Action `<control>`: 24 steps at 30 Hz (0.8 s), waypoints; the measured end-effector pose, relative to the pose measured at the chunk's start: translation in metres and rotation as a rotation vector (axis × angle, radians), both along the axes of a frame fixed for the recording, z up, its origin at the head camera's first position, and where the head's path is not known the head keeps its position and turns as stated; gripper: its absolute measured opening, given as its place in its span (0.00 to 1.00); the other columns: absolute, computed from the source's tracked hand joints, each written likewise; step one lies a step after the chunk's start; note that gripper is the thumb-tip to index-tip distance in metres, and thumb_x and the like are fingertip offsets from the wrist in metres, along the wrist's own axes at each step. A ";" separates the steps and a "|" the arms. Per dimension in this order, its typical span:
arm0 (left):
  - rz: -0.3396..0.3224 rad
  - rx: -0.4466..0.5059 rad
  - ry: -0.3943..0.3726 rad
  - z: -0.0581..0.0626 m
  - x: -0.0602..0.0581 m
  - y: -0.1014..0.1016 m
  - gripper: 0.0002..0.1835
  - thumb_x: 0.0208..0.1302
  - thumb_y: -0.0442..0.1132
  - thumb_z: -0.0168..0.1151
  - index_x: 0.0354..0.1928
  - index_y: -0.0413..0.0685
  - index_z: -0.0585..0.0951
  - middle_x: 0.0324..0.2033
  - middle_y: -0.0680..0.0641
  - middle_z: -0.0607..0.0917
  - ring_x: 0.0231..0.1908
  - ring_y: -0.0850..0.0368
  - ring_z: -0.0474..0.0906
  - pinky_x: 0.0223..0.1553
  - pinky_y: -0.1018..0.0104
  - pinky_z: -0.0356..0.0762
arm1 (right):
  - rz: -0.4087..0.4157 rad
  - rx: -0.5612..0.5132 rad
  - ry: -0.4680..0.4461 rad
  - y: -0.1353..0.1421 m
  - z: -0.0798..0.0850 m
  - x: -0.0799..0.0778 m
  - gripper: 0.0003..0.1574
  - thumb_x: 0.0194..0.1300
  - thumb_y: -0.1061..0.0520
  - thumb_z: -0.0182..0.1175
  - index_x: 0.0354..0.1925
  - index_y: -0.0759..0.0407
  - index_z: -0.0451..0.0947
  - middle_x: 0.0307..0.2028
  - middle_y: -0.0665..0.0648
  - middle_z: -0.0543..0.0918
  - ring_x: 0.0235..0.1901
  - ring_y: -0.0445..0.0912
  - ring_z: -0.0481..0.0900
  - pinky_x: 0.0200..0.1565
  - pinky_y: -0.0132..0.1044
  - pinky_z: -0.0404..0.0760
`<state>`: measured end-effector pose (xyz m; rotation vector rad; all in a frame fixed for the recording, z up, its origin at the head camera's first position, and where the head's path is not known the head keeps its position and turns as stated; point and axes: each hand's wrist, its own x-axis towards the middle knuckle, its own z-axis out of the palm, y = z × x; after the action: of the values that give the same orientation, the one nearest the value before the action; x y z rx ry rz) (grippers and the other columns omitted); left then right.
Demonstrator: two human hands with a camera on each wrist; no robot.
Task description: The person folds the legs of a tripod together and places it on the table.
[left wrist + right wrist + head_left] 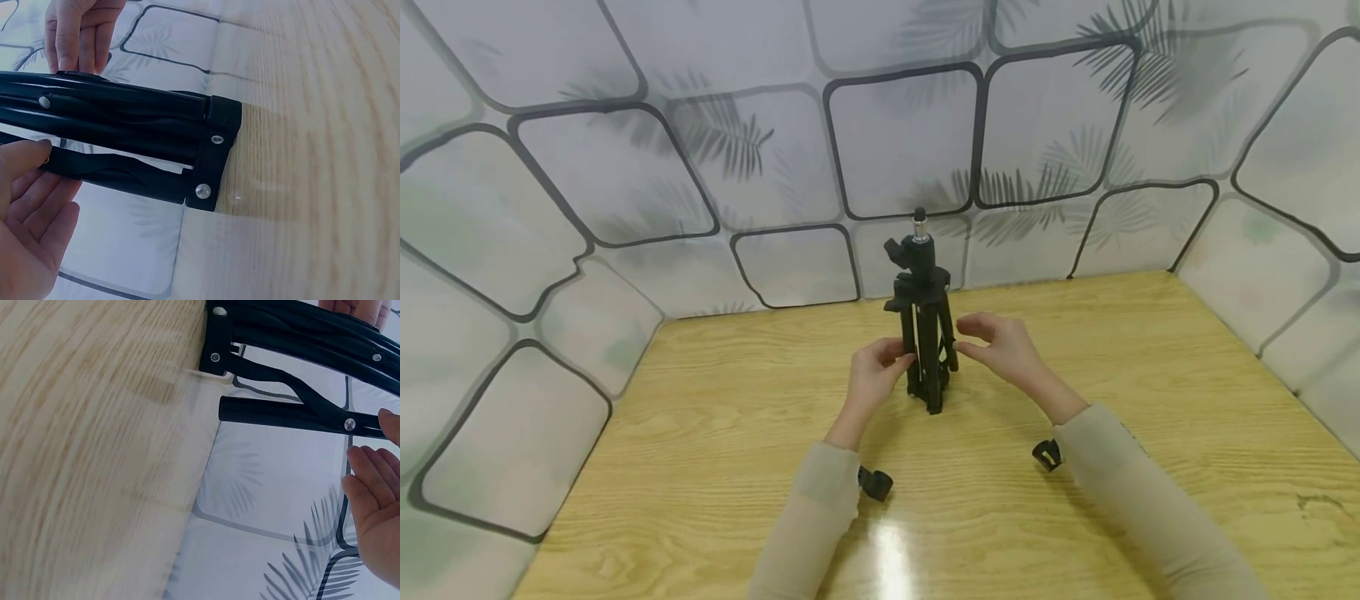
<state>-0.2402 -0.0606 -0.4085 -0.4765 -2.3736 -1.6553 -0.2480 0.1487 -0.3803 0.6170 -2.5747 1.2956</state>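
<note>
A small black tripod (928, 321) stands upright on the wooden table, its legs nearly folded together and a silver screw post on top. My left hand (872, 379) is at its left side, pinching one leg between thumb and fingers low down. On the other side, my right hand (1006, 354) has its thumb tip at the right leg (275, 414), which is swung slightly outward. The fingers of that hand are extended and look apart from the leg. Metal rivets and a brace show near the tripod's base in both wrist views.
A wooden table (715, 467) spreads around the tripod. Patterned cloth walls (902, 142) rise behind it and at both sides. Black wrist-worn devices (876, 484) show by the sleeves.
</note>
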 end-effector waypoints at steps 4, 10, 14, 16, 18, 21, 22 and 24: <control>-0.013 -0.015 0.007 0.001 -0.001 0.001 0.10 0.57 0.30 0.58 0.42 0.36 0.79 0.36 0.42 0.82 0.37 0.53 0.79 0.38 0.69 0.76 | 0.000 0.004 0.013 0.000 0.000 0.000 0.22 0.53 0.59 0.64 0.46 0.66 0.75 0.43 0.63 0.79 0.44 0.52 0.77 0.45 0.45 0.74; -0.032 -0.060 0.007 0.004 -0.002 0.002 0.12 0.60 0.31 0.56 0.45 0.36 0.78 0.38 0.42 0.82 0.38 0.53 0.78 0.39 0.68 0.76 | 0.012 -0.016 0.027 -0.001 0.000 -0.001 0.20 0.52 0.60 0.64 0.45 0.65 0.76 0.42 0.61 0.80 0.44 0.51 0.77 0.45 0.43 0.74; -0.043 -0.075 0.008 0.005 -0.002 0.002 0.12 0.60 0.31 0.55 0.45 0.35 0.78 0.37 0.41 0.82 0.38 0.53 0.78 0.38 0.68 0.76 | 0.016 -0.013 0.012 -0.002 0.000 0.000 0.20 0.52 0.60 0.64 0.45 0.65 0.76 0.43 0.61 0.79 0.44 0.52 0.77 0.45 0.44 0.74; -0.045 -0.084 0.002 0.005 -0.003 0.002 0.12 0.61 0.31 0.55 0.45 0.35 0.78 0.37 0.42 0.82 0.38 0.54 0.78 0.38 0.68 0.76 | 0.019 -0.013 -0.001 -0.002 0.001 0.000 0.21 0.53 0.60 0.64 0.46 0.65 0.76 0.43 0.61 0.79 0.44 0.52 0.77 0.46 0.44 0.74; -0.048 -0.088 -0.005 0.004 -0.004 0.002 0.12 0.61 0.31 0.54 0.45 0.35 0.77 0.38 0.42 0.82 0.38 0.54 0.78 0.38 0.68 0.76 | 0.026 -0.016 -0.011 -0.002 0.001 0.000 0.21 0.53 0.60 0.64 0.46 0.65 0.75 0.43 0.62 0.79 0.44 0.52 0.77 0.45 0.45 0.74; -0.055 -0.091 -0.010 0.004 -0.005 0.002 0.12 0.61 0.31 0.54 0.46 0.35 0.77 0.38 0.42 0.82 0.38 0.54 0.78 0.38 0.68 0.76 | 0.044 -0.022 -0.013 -0.002 0.000 0.000 0.20 0.53 0.61 0.63 0.46 0.66 0.75 0.43 0.62 0.79 0.44 0.52 0.77 0.45 0.44 0.74; -0.055 -0.092 -0.013 0.004 -0.005 0.003 0.12 0.61 0.31 0.54 0.46 0.35 0.77 0.38 0.42 0.82 0.38 0.55 0.78 0.38 0.68 0.76 | 0.050 -0.025 -0.012 -0.003 0.000 0.000 0.20 0.53 0.62 0.63 0.46 0.66 0.75 0.43 0.62 0.79 0.44 0.52 0.77 0.45 0.44 0.75; -0.059 -0.090 -0.017 0.004 -0.006 0.003 0.12 0.62 0.31 0.53 0.46 0.35 0.77 0.39 0.42 0.82 0.38 0.55 0.78 0.38 0.68 0.76 | 0.066 -0.029 -0.009 -0.003 0.000 0.000 0.19 0.54 0.63 0.62 0.46 0.67 0.75 0.43 0.63 0.79 0.43 0.52 0.77 0.44 0.43 0.75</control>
<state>-0.2457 -0.0578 -0.4043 -0.5555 -2.4768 -1.5878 -0.2480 0.1456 -0.3802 0.6979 -2.5577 1.3570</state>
